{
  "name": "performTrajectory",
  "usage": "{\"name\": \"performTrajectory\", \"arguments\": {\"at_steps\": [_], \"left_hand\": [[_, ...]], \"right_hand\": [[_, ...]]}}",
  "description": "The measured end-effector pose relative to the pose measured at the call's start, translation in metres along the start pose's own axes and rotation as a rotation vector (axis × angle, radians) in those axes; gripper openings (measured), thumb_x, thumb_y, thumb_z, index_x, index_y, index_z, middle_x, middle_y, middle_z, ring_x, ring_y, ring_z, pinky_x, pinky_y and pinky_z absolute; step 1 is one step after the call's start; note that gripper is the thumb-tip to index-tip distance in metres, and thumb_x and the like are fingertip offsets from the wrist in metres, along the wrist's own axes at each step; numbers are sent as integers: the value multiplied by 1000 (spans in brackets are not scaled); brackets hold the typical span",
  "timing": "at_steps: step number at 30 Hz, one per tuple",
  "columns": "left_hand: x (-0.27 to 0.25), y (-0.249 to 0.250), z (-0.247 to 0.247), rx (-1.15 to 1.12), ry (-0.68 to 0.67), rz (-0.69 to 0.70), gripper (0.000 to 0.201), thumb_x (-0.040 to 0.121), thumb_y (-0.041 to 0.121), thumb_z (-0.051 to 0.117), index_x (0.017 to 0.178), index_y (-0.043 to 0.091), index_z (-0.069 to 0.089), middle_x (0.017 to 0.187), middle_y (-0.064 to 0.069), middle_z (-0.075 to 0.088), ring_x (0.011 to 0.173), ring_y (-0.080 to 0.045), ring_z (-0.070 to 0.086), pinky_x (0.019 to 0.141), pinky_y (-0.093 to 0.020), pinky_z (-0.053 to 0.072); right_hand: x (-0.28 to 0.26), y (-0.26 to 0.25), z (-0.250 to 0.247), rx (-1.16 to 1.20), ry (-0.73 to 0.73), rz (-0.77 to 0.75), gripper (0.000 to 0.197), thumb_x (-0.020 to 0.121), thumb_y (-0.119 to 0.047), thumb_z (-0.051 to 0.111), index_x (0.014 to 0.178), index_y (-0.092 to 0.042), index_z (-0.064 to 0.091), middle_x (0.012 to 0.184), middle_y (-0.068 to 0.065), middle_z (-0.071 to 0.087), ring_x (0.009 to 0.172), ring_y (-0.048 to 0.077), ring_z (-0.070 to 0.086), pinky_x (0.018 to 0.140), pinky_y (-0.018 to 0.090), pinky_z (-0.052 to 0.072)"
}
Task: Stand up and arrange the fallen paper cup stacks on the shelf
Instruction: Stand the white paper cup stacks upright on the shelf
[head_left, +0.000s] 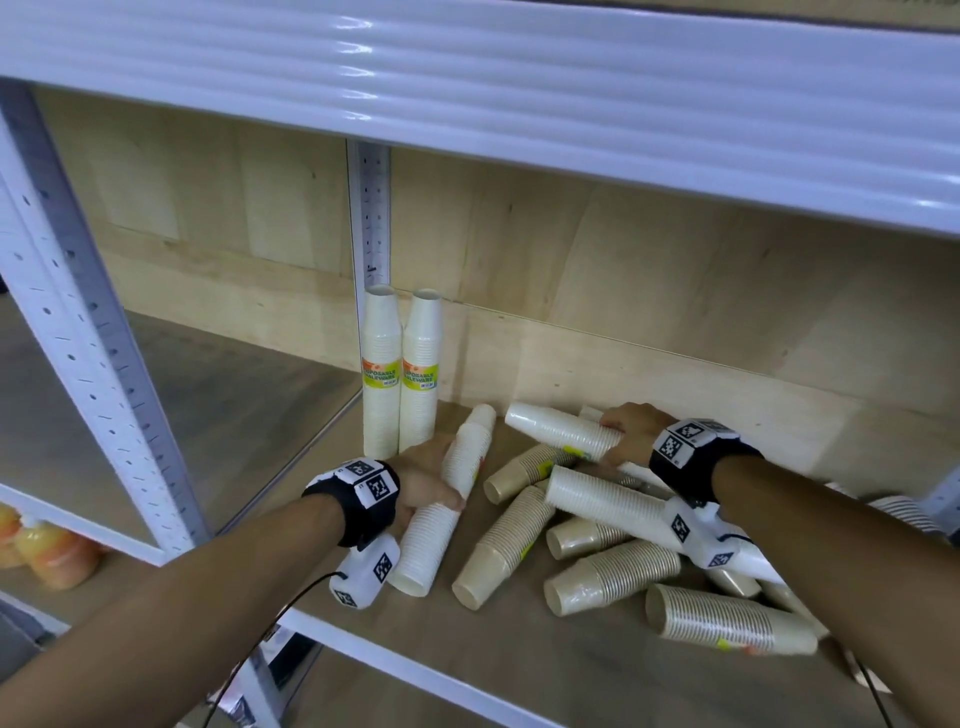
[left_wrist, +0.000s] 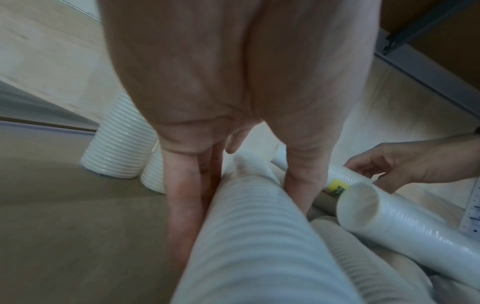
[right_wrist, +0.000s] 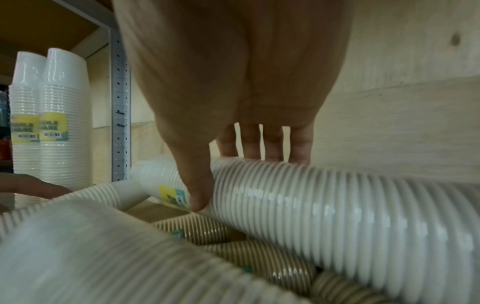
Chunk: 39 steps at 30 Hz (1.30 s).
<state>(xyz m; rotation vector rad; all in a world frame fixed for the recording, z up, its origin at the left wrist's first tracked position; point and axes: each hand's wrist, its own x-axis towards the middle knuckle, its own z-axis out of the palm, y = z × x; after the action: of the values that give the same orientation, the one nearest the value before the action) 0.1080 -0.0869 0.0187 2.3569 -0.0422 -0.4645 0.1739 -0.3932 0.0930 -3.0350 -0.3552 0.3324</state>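
Two tall white shrink-wrapped cup stacks with yellow labels (head_left: 400, 371) already stand upright, touching each other, against the perforated grey upright post (head_left: 370, 213) at the centre of the head view; everything else lies fallen on the wooden shelf board (head_left: 519, 670) in the lower right of the frame. The left hand (head_left: 423, 480) has its grip wrapped round a long white ribbed cup stack (head_left: 447, 501) lying just right of the standing pair; the right hand (head_left: 631, 434) grasps another fallen white stack with a yellow label (head_left: 563, 428) near the plywood back wall (head_left: 675, 291). Between and below them sprawls a heap of brown kraft cup stacks (head_left: 613, 574) and more white ones, crossed over each other; so the job looks barely begun. Open board lies right of the upright pair along the back wall; the white ribbed shelf above (head_left: 519, 88) limits headroom for tipping a stack up; the front edge sits close to the lowest brown stacks.
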Motion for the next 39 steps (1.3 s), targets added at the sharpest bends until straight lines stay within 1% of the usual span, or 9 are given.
{"name": "performTrajectory", "arguments": {"at_steps": [2, 5, 7, 11, 15, 22, 29, 35, 39], "left_hand": [[-4, 6, -3, -22, 35, 38, 99, 74, 21, 81, 150, 29, 19, 136, 1, 46, 118, -20, 49, 70, -36, 55], [-11, 18, -11, -33, 105, 93, 98, 69, 21, 82, 147, 28, 23, 131, 2, 50, 120, -21, 51, 88, -41, 53], [-15, 27, -17, -50, 154, 122, 93, 66, 18, 82, 142, 23, 30, 124, 1, 53, 117, -22, 54, 90, -39, 51], [-26, 43, -31, -109, 208, 158, 81, 66, 14, 81, 133, 24, 36, 115, 0, 60, 107, -22, 60, 79, -39, 56], [-38, 58, -43, -119, 282, 195, 60, 74, 7, 78, 118, 20, 40, 100, 4, 56, 93, -15, 58, 63, -26, 47], [-61, 69, -62, -143, 416, 215, 72, 69, 10, 82, 123, 16, 35, 108, -4, 58, 102, -24, 59, 86, -44, 53], [-74, 56, -67, -160, 484, 169, 68, 71, 8, 80, 120, 19, 34, 106, 1, 56, 104, -23, 57, 88, -43, 52], [-83, 38, -61, -156, 511, 127, 76, 73, 5, 79, 131, 17, 32, 116, -3, 55, 108, -24, 55, 93, -44, 50], [-87, 28, -55, -178, 501, 123, 77, 74, 2, 78, 133, 18, 31, 109, 2, 55, 108, -24, 56, 92, -43, 51]], "right_hand": [[-5, -3, -7, 31, 44, 11, 67, 75, -35, 79, 134, -18, 52, 124, 1, 58, 101, 17, 55, 80, 25, 38], [-14, -10, -19, 78, 111, 17, 64, 74, -34, 79, 130, -18, 53, 114, 1, 57, 93, 15, 51, 77, 26, 38], [-22, -17, -30, 108, 149, 29, 59, 76, -35, 78, 126, -17, 53, 106, -1, 54, 92, 17, 53, 77, 27, 41], [-35, -33, -48, 195, 237, 36, 55, 75, -35, 77, 120, -18, 53, 107, 0, 56, 93, 18, 55, 76, 28, 43], [-44, -52, -62, 301, 337, 34, 57, 72, -37, 77, 119, -17, 53, 111, 0, 58, 93, 18, 56, 74, 29, 44], [-56, -102, -68, 531, 443, -27, 51, 72, -32, 76, 112, -12, 52, 100, 0, 56, 86, 20, 57, 70, 28, 45], [-56, -159, -35, 756, 394, -105, 57, 69, -23, 76, 119, -12, 49, 104, 0, 59, 92, 21, 59, 69, 26, 45], [-51, -184, 0, 836, 316, -117, 58, 69, -20, 77, 119, -12, 50, 106, 3, 61, 92, 22, 60, 71, 28, 47], [-48, -190, 18, 835, 292, -117, 55, 69, -19, 77, 117, -12, 51, 105, 4, 61, 90, 23, 59, 72, 30, 48]]}}
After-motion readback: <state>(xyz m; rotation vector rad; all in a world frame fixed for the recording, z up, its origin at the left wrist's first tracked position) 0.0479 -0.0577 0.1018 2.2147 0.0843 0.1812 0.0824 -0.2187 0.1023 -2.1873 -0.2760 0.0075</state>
